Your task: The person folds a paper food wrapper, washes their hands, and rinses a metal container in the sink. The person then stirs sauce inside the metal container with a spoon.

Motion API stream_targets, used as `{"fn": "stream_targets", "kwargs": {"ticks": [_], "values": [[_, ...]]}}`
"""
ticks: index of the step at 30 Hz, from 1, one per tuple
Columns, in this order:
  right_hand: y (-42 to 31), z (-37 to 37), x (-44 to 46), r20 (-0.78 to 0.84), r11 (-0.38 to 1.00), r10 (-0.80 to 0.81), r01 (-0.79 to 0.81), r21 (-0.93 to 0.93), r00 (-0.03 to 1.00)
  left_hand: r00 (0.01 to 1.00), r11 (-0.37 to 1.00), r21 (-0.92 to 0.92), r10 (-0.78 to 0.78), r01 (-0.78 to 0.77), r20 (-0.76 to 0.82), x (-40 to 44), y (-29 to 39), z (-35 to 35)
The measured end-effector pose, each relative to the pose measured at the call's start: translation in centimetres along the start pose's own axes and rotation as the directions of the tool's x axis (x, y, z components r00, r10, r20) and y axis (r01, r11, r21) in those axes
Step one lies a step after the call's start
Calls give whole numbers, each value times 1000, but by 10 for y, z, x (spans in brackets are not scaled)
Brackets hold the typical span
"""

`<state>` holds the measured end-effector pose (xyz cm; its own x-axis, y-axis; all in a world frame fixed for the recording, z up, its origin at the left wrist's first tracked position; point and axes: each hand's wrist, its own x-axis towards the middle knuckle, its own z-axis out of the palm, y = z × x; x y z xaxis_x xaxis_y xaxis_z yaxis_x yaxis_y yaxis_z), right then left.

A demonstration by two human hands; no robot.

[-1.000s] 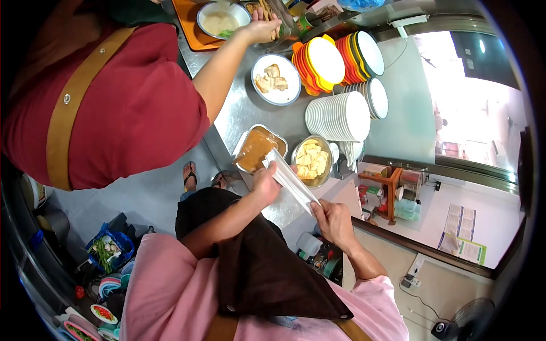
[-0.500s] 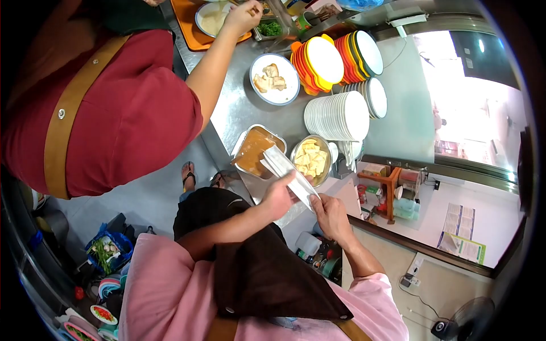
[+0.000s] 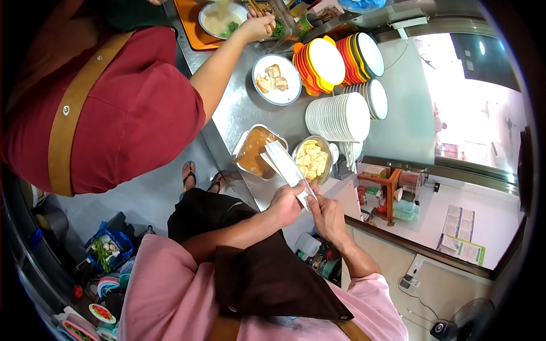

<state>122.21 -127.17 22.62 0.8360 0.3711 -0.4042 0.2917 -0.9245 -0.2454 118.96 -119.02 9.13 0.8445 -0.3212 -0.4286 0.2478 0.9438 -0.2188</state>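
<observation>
A long, narrow white paper packet (image 3: 282, 163), folded flat, slants over the counter, its far end above a square metal pan of brown sauce (image 3: 254, 157). My left hand (image 3: 288, 203) grips the packet near its lower end. Close beside it, my right hand (image 3: 326, 216) pinches the same end between thumb and fingers. What is inside the packet, if anything, is hidden. Just right of the packet stands a metal bowl of yellow cut pieces (image 3: 311, 159).
A co-worker in a red shirt (image 3: 131, 108) stands at left, one hand (image 3: 259, 27) holding chopsticks by a bowl of pale soup (image 3: 219, 21). A bowl with meat pieces (image 3: 277, 79), white plates (image 3: 338, 116) and orange bowls (image 3: 318, 65) are stacked or set along the counter.
My left hand has slid down the packet, closer to my right hand. The co-worker's hand has moved right; greens and a pouring stream now show in the soup bowl.
</observation>
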Motion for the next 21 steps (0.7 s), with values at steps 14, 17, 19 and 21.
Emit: {"fn": "stream_targets", "kwargs": {"ticks": [14,17,19,21], "values": [[-8,3,-15,20,998,-63,63,-21,998,989,982,-185,10,-37,-145,31,34,-25],[-11,4,-18,14,997,-74,75,-16,997,984,988,-141,34,-59,-175,34,41,-28],[-11,4,-22,10,996,-93,93,-2,996,979,991,-114,40,-63,-198,36,47,-29],[-13,3,-25,12,995,-98,98,-9,995,972,995,-67,55,-72,-227,36,53,-28]]}}
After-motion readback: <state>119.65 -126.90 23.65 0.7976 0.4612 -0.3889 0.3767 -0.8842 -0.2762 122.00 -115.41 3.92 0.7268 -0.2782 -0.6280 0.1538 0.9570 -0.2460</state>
